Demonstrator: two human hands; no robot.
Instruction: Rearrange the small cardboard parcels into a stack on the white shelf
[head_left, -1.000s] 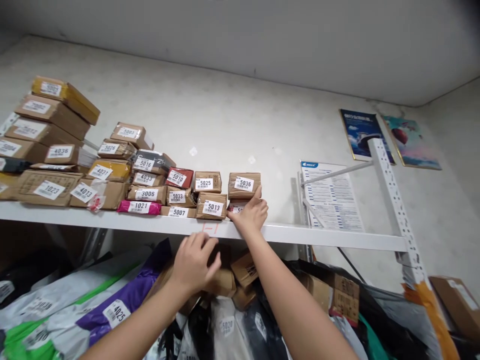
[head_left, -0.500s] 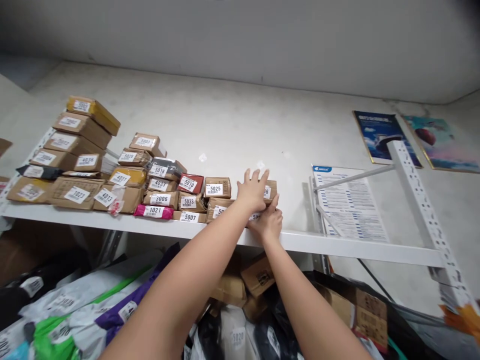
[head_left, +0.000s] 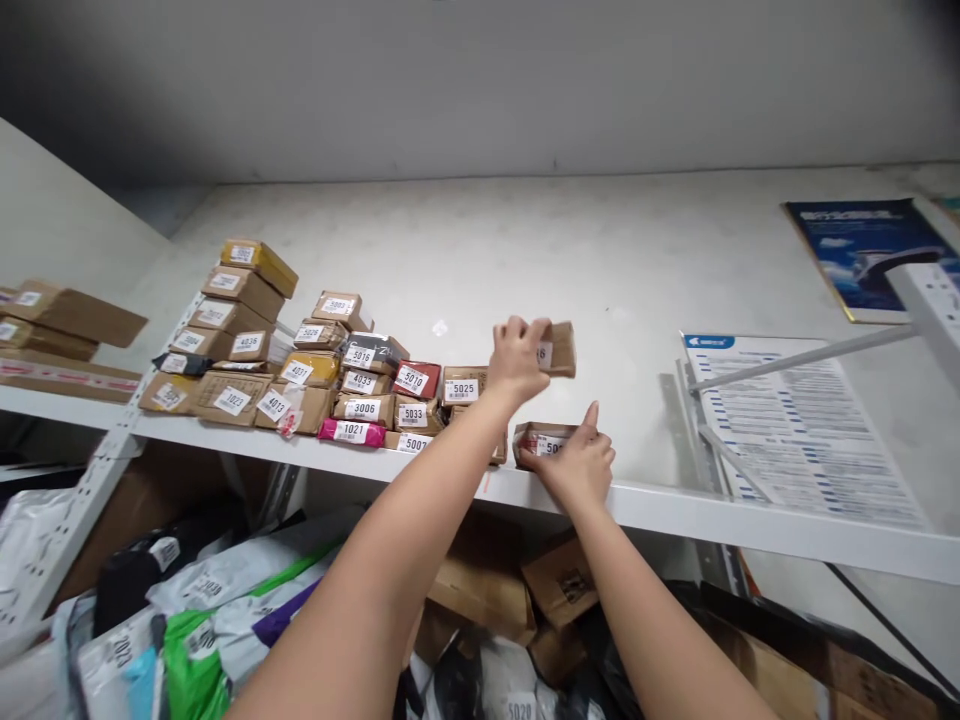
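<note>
At the white metal shelf's (head_left: pixel 675 500) front edge, the right hand (head_left: pixel 576 468) presses a low brown cardboard parcel (head_left: pixel 541 438) (fingers loosely spread). Above it, the left hand (head_left: pixel 516 360) grips a small brown labelled box (head_left: pixel 556 349), lifted clear.

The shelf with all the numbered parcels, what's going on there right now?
A person is reaching up to a white shelf stacked with labelled parcels. The left hand holds a small brown box lifted clear above the row. The right hand rests on another small box lying on the shelf at the right end of the row, beside the parcel marked 5025. More bags and cartons sit below.
</note>
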